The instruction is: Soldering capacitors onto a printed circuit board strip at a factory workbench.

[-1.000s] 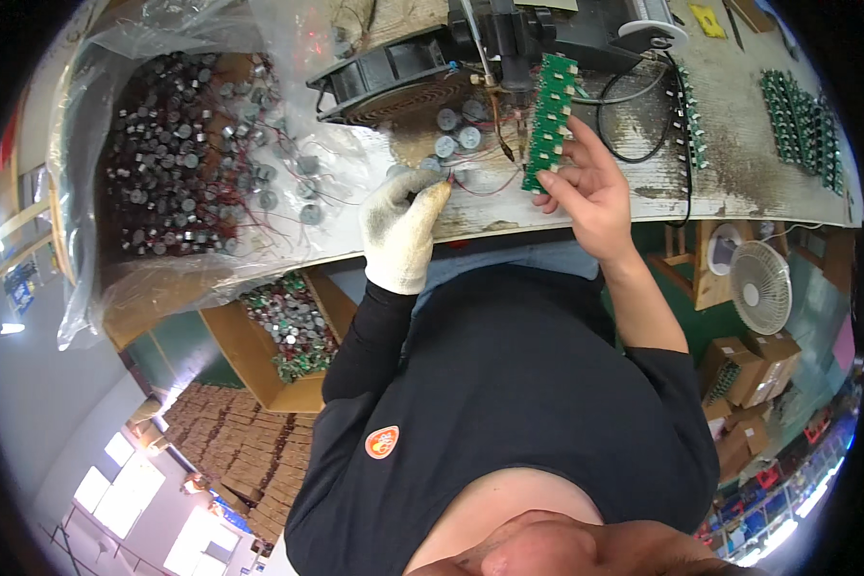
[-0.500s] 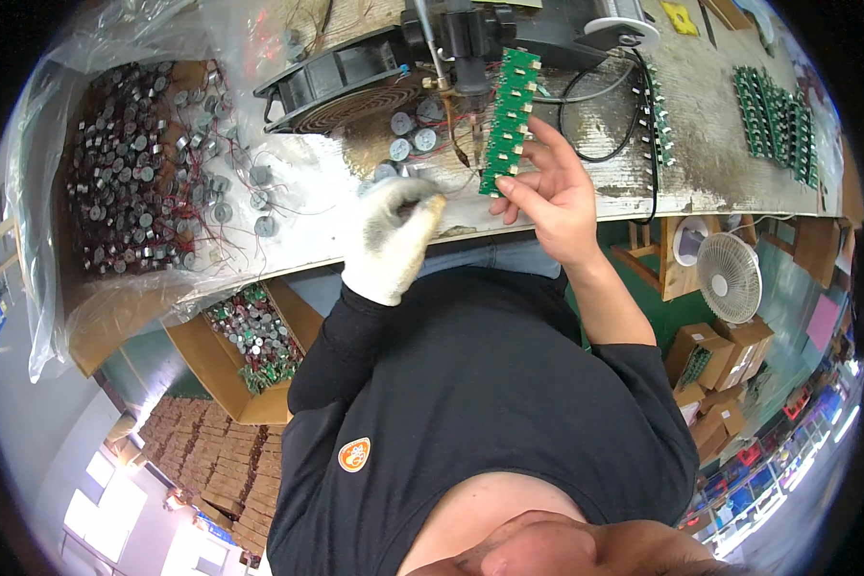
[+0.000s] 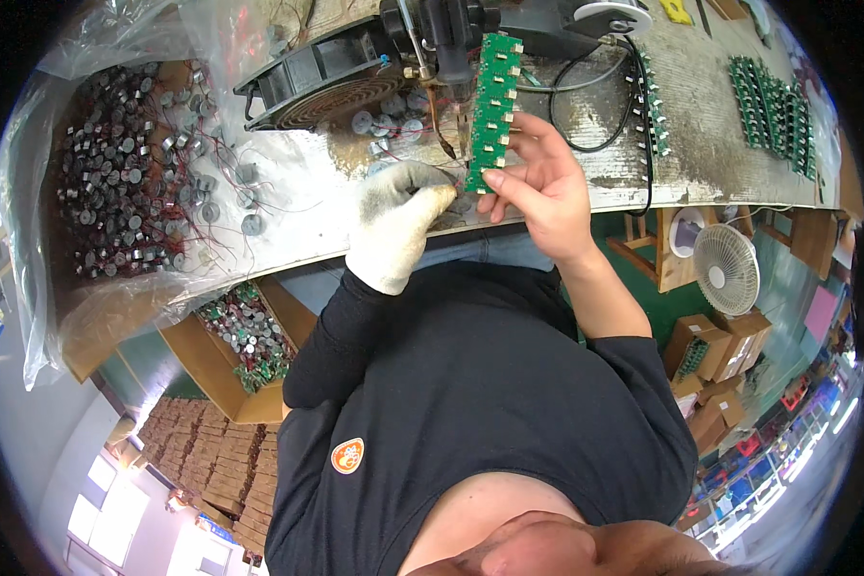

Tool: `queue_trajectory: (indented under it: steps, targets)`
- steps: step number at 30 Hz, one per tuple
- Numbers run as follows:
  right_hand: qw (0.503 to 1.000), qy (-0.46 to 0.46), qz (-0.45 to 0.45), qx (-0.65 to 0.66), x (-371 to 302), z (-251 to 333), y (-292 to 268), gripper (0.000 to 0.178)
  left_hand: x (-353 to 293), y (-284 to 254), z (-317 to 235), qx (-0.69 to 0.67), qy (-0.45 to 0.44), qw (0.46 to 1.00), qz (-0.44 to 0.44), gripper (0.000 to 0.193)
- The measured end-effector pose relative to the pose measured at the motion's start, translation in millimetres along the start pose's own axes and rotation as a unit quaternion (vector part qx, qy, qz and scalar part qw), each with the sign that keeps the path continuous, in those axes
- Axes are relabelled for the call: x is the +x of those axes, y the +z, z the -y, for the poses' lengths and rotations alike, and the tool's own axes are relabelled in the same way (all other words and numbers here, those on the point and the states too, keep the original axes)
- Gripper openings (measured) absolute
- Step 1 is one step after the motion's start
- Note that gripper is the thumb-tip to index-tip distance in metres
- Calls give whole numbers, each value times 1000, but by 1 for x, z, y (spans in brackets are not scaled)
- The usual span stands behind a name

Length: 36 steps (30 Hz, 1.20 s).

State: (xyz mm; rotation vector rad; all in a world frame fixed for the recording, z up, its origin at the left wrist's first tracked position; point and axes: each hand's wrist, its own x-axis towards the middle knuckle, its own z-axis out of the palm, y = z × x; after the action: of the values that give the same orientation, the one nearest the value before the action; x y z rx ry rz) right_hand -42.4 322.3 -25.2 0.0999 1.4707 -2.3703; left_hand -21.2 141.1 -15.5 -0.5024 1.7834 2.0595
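Observation:
My right hand (image 3: 547, 197), bare, pinches the lower end of a long green circuit board strip (image 3: 495, 110) between thumb and fingers, holding it nearly upright. Small pale parts line the strip. Close to its lower left edge, my left hand (image 3: 398, 216), in a white glove with grey smudges, has thumb and fingertips pressed together. Whatever lies in that pinch is too small to make out. A soldering iron (image 3: 438, 120) on a stand points down just left of the strip. Beyond my left hand lie several small round metal motors (image 3: 386, 125), with thin red wires about them.
A black round fan (image 3: 331, 94) stands left of the iron. The far left has a plastic-lined box (image 3: 43, 288) of motors. Solder wire spool (image 3: 614, 17), black cable (image 3: 634, 125) and more boards (image 3: 773, 115) sit to the right. A carton (image 3: 202, 360) is below the bench.
The gloved left hand has come closer to the strip's lower end. The right hand and strip have shifted slightly left. The whole view has also shifted a little.

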Motion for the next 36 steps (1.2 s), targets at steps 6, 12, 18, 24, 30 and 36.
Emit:
queue_trajectory:
  steps: [6,12,18,24,30,36]
  targets:
    - [1000,-10,2,-1,2,1,-1,54,2,2,-4,15,17,1000,6,12]
    - [1000,-17,4,5,4,0,-2,54,3,1,-1,-8,6,1000,17,12]
    - [1000,-22,2,12,6,-1,-2,54,5,1,-4,-1,-4,1000,28,9]
    - [999,-28,2,15,6,1,0,54,7,-2,-1,-40,-34,998,29,8]
    - [999,-31,0,20,8,1,1,55,10,-4,2,-18,-23,999,28,9]
    - [999,-41,2,20,8,2,2,55,7,0,-8,-36,-42,998,29,9]
